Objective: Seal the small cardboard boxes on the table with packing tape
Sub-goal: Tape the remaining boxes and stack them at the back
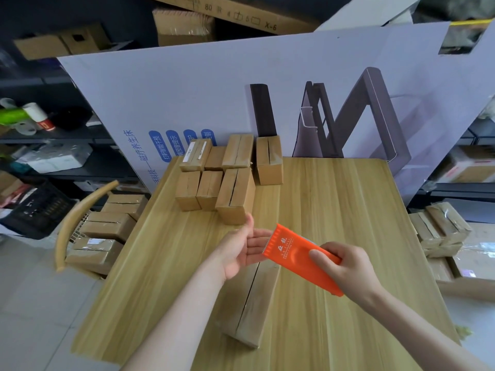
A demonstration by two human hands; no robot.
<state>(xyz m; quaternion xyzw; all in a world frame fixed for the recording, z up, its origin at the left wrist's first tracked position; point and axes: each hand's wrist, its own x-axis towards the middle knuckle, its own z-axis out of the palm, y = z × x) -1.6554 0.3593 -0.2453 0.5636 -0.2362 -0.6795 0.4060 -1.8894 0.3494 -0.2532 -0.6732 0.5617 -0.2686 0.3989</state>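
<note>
Right hand (pixel 348 266) grips the orange tape dispenser (pixel 292 250); left hand (pixel 241 250), fingers relaxed and holding nothing, lies under its toothed end, above the near cardboard box (pixel 254 303).

Right hand (pixel 345 266) grips orange tape dispenser (pixel 292 250) over a box (pixel 254 303) on the bench (pixel 348 210). Left hand (pixel 241 250), palm up, adjoins its toothed edge.

The pale wood-grain table (pixel 334 210) carries a cluster of small cardboard boxes (pixel 211 183) at its far left corner, another box (pixel 269 160) just beside them along the far edge, and a longer box (pixel 251 303) near the front edge.
</note>
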